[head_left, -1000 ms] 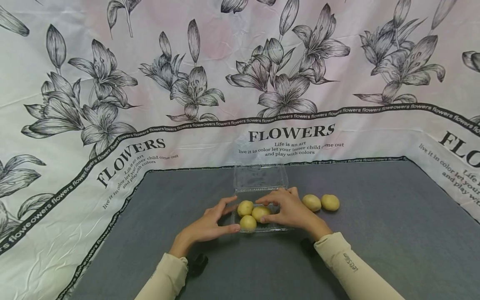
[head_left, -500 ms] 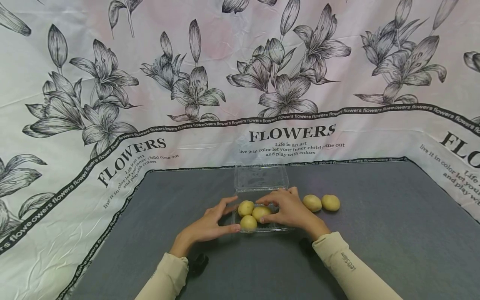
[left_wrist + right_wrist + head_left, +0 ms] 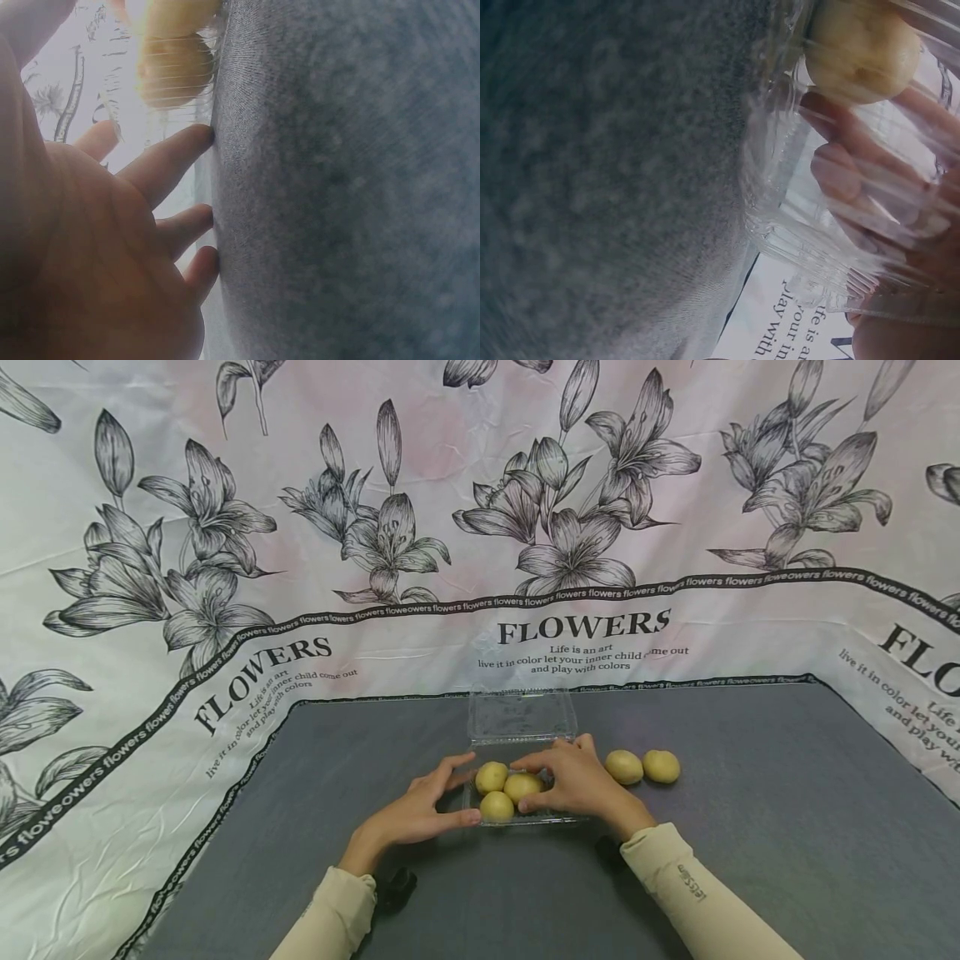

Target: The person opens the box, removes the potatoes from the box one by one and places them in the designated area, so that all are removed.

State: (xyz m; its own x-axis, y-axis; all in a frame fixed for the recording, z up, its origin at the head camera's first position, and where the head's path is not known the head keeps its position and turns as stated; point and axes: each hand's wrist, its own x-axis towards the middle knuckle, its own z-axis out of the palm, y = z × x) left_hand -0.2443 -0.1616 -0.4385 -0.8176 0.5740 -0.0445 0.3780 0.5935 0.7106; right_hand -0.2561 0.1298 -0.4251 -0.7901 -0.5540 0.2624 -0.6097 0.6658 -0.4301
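Observation:
A clear plastic clamshell box [image 3: 570,817] stands on the table with its lid [image 3: 522,717] folded back. Three potatoes sit in its left part: a back one [image 3: 491,777], a front one [image 3: 497,807] and a right one [image 3: 521,787]. My right hand [image 3: 579,781] reaches into the box, its thumb and forefinger curled about the right potato; the right wrist view shows fingers against a potato [image 3: 862,52] through the plastic. At the box's left side is my left hand [image 3: 415,806], fingers spread, thumb by the front corner. Its fingertips [image 3: 201,136] meet the tabletop in the left wrist view.
Two more potatoes, one nearer [image 3: 624,767] and one farther right [image 3: 662,766], lie on the grey tabletop [image 3: 765,810] right of the box. Behind the table hangs a flower-printed cloth [image 3: 405,652]. Dark objects show beneath both wrists.
My right hand shifts very slightly at the right potato, its wrist drifting a little left. The left hand, the box and the other potatoes stay where they were.

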